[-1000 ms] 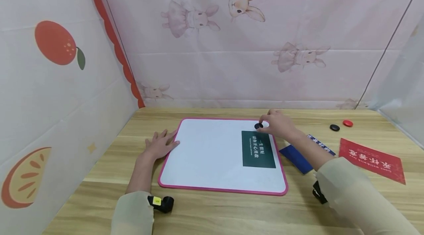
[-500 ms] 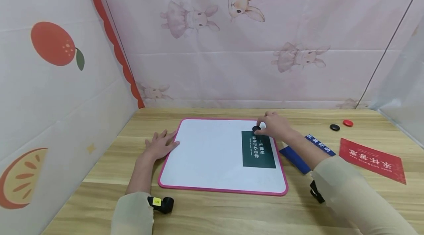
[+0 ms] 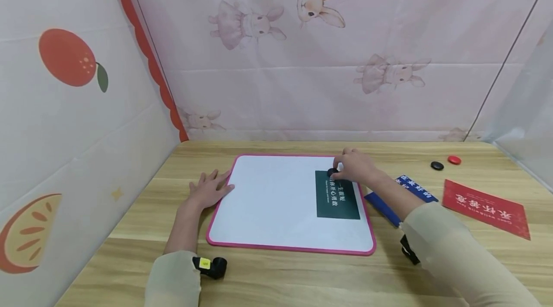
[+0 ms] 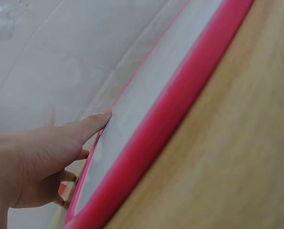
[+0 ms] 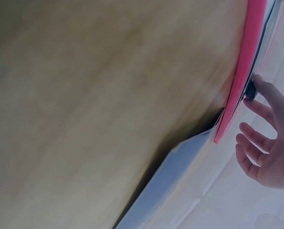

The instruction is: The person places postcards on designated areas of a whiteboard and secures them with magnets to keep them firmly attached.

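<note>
A whiteboard (image 3: pixel 268 201) with a pink rim lies flat on the table. On its right side is a dark green card (image 3: pixel 337 203) with white lettering. My right hand (image 3: pixel 358 166) pinches a round black magnet (image 3: pixel 332 173) between thumb and index finger, at the card's top edge. In the right wrist view the same black magnet (image 5: pixel 250 89) sits between thumb and index finger, the other fingers loosely bent. My left hand (image 3: pixel 209 189) rests at the board's left edge with fingers spread; in the left wrist view its thumb (image 4: pixel 96 123) touches the board's rim.
Right of the board lie a blue card (image 3: pixel 384 208), partly under my right forearm, and a red card (image 3: pixel 486 208). Behind them sit another black magnet (image 3: pixel 437 165) and a red magnet (image 3: pixel 454 159). A printed curtain (image 3: pixel 268 95) stands behind the table.
My right hand has shifted slightly toward me and left with the black magnet, from above the green card onto its top edge. My left hand has stayed in place.
</note>
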`<state>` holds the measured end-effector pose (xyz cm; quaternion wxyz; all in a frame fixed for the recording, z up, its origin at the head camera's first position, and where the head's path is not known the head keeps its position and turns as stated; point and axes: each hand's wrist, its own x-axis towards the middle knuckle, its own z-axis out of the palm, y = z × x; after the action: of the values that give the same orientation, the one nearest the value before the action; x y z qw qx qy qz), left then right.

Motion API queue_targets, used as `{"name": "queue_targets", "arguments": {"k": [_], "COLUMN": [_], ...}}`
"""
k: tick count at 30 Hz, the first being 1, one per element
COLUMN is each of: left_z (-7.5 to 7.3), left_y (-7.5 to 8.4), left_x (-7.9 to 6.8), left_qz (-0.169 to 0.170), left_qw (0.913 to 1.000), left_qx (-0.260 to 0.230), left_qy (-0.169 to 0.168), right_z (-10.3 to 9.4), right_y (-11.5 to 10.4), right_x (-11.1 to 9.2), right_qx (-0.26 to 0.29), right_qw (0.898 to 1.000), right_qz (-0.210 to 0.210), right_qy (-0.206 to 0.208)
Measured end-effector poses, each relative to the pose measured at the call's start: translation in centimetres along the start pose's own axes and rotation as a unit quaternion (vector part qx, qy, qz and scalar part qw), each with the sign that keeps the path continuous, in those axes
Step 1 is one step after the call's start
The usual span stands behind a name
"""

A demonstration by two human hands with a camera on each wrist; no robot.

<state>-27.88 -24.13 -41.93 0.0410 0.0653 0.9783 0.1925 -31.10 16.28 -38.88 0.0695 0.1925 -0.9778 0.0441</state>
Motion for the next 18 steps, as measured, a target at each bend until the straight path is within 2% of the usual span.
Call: {"name": "queue_targets", "arguments": {"k": [14,18], "left_z": [-0.02,-0.03], "left_y": [0.02,0.02], "left_x": [-0.04,-0.05], "left_qz": [0.002,0.002], "left_qw": [1.0000,1.0000], "left_qx": [0.001,0.004], "left_qy": [0.001,0.001], "right_z": [-0.20,-0.39], "right_y": [-0.01,0.10], "right_x": [-0.20,-0.33], "right_qx": [0.002,0.018], "right_qw": [1.000,1.000], "right_qz": [-0.006,0.001], "right_qy": [-0.011,-0.017]}}
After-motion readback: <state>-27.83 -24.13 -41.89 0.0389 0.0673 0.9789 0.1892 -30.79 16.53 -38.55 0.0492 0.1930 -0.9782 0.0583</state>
